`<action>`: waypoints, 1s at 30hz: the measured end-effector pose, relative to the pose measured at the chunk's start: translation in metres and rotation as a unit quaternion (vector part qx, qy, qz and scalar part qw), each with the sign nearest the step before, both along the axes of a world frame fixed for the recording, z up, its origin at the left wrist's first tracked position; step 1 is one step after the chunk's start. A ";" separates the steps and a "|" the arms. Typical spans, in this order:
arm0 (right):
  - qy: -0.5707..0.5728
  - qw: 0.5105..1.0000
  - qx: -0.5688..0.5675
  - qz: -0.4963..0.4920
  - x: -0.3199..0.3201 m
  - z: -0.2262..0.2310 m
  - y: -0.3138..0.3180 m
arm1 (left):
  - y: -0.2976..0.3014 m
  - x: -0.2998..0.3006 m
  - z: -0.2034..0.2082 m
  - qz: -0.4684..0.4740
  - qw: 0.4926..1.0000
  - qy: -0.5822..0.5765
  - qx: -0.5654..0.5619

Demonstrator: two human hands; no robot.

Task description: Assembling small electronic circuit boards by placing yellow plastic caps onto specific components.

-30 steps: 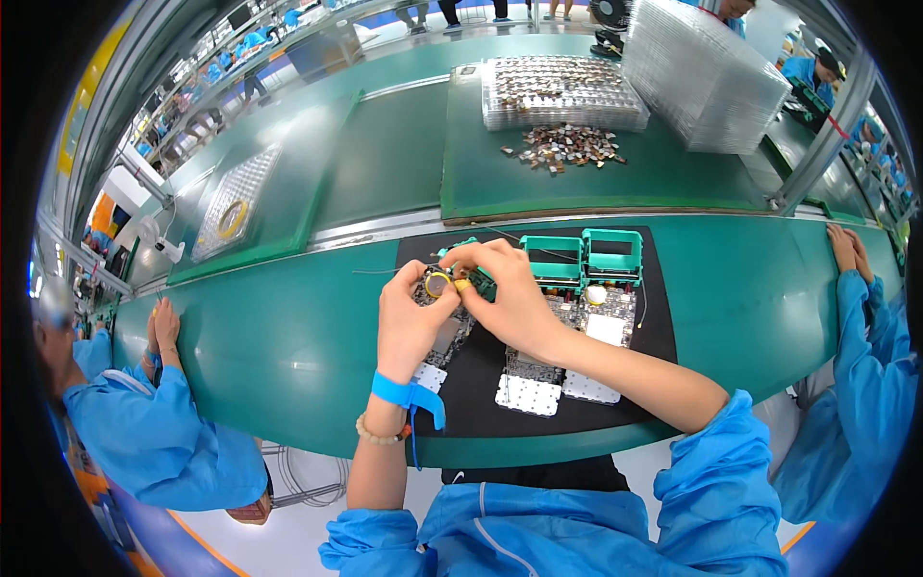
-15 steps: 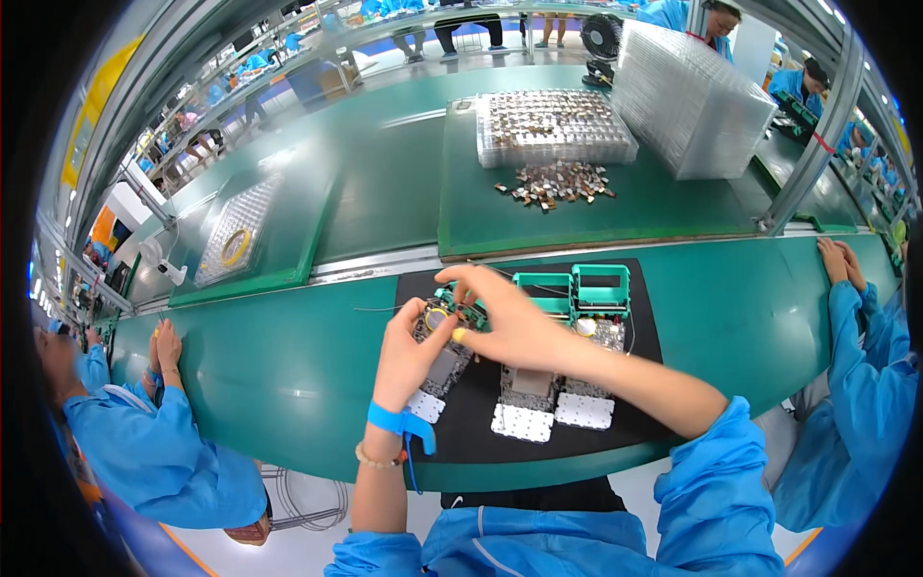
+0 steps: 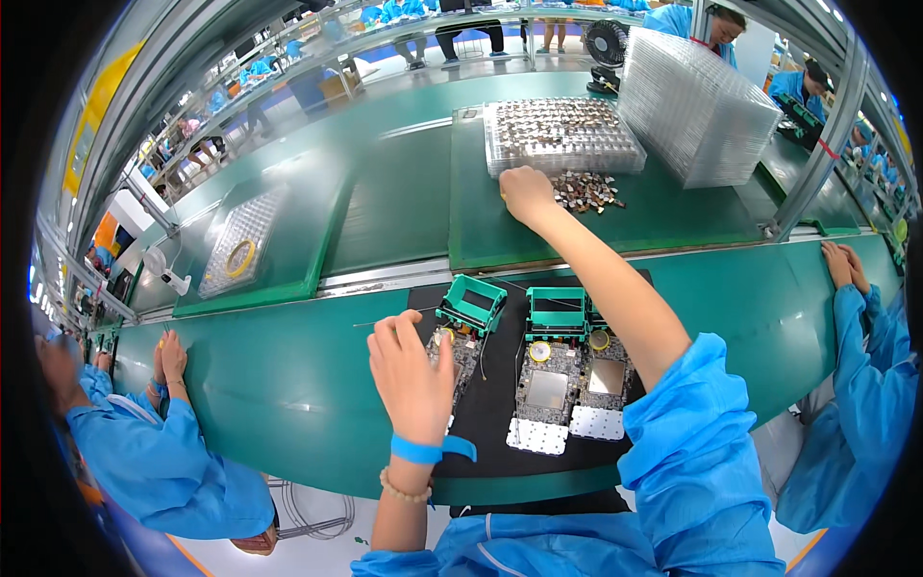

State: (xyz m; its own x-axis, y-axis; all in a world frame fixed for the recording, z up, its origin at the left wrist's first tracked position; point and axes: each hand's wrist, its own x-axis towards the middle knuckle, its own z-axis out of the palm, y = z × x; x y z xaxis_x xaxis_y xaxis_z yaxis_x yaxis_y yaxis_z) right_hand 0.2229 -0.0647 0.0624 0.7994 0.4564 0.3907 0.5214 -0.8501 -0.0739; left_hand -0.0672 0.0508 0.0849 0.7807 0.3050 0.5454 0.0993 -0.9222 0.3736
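Observation:
My left hand point(image 3: 411, 380) hovers at or just over the leftmost circuit board point(image 3: 465, 354), fingers stretched and thumb apart, hiding much of that board. A green plastic frame point(image 3: 472, 303) stands at the board's far end. On the far bench my right hand point(image 3: 528, 195) is curled at the left edge of a pile of small metallic parts point(image 3: 588, 191); whatever its fingertips pinch, if anything, is hidden. Two more boards lie right of my left hand: a middle board point(image 3: 545, 389) and a right board point(image 3: 606, 377) partly under my right forearm. Both have a silvery square plate and white perforated end.
Beyond the pile sits a stack of clear trays point(image 3: 562, 135) filled with small parts. A tall stack of clear trays point(image 3: 700, 108) stands right of it. At left, a clear tray point(image 3: 242, 236) carries a yellow ring. Co-workers' hands point(image 3: 170, 356) rest at both table sides.
My right hand has left the leftmost board and reached forward to the parts pile. My left hand has let go of that board's far end, drawn back slightly and opened.

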 end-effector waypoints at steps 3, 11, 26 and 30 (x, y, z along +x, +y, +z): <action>0.014 0.998 0.064 0.025 -0.013 0.011 -0.006 | -0.030 -0.015 0.014 -0.117 0.993 -0.020 -0.011; -0.008 0.998 0.028 0.062 -0.014 -0.006 -0.023 | -0.085 -0.001 -0.024 -0.109 0.987 0.106 0.057; 0.122 0.933 0.271 0.205 -0.090 0.066 -0.049 | -0.041 0.030 -0.048 -0.249 0.899 0.193 -0.306; 0.170 0.891 0.375 0.193 -0.125 0.058 -0.095 | -0.039 0.049 -0.043 -0.277 0.836 0.232 -0.413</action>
